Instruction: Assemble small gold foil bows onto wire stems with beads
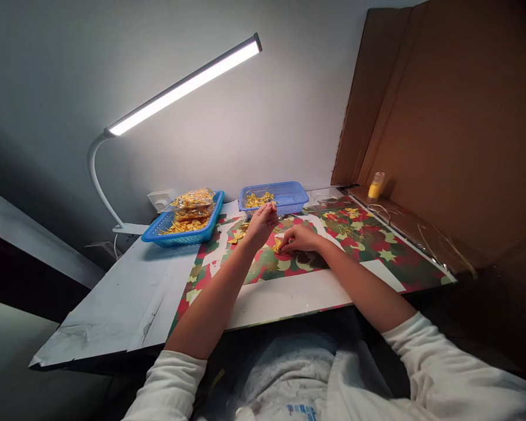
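**Small gold pieces, crowded desk: where it could slip**

A white desk (127, 298) stands against a pale wall, lit by a bar lamp (184, 85) on a curved arm, with a brown cardboard screen (442, 128) on the right. A red-and-green patterned sheet (368, 240) covers the middle of the desk.

The right hand (301, 238) rests on the sheet, its grip pinched together on a small gold piece (277, 246). The left hand (263, 222) is raised just beside it with fingers curled; whether it holds anything I cannot tell.

Loose gold pieces (236, 236) lie near the left hand, and the far basket (274, 197) sits just behind it, so a careless swing could scatter them or nudge the basket. The left basket (184, 225) is piled high and might spill. The yellow bottle (376, 186) stands upright, well apart, on the far right.
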The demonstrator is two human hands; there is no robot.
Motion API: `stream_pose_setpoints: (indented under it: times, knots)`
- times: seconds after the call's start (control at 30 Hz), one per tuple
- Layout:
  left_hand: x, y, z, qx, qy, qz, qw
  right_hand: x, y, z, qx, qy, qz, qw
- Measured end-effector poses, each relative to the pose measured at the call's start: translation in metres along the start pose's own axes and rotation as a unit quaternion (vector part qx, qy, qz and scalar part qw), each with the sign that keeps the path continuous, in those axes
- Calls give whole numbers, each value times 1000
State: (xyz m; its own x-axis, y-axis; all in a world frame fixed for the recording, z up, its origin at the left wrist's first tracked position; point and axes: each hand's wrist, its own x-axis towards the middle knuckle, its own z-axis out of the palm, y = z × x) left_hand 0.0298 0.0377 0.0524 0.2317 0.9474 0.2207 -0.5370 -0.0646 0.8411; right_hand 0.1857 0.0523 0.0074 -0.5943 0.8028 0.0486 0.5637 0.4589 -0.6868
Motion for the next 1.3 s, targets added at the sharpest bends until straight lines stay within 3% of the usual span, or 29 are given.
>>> stream_pose_setpoints:
  times: [0.47, 0.53, 0.6, 0.67, 0.73, 0.8, 0.87, 0.97, 1.03, 1.2, 1.3]
  knots:
    - [2, 0, 1, -9, -1, 23, 1000, -1, -5, 0, -26, 48, -5, 998]
    - [2, 1, -3, 24, 9, 28, 999, -1, -5, 1, -29, 57, -14, 998]
    - [1, 5, -13, 121, 38, 26, 992, -1, -4, 2, -31, 62, -22, 997]
    - [-2, 8, -29, 309, 84, 12, 947, 0, -4, 3, -33, 61, -29, 997]
    - [-8, 11, -45, 519, 129, 5, 845, 0, -4, 3, -31, 60, -32, 997]
    - [-13, 13, -55, 656, 154, 16, 739, 1, -3, 4, -28, 62, -32, 997]
    - [-16, 11, -56, 715, 105, 95, 685, 1, -3, 4, -31, 65, -36, 997]
    - [-17, 6, -49, 706, -107, 171, 679, 1, -3, 4, -44, 65, -47, 996]
    - [-17, 2, -45, 687, -189, 157, 684, 1, -2, 4, -47, 68, -52, 995]
    - [-16, -3, -49, 656, -187, 131, 720, 5, 1, 6, -45, 96, -66, 992]
    - [-14, -4, -52, 665, -205, 143, 704, 6, 3, 7, -46, 106, -64, 991]
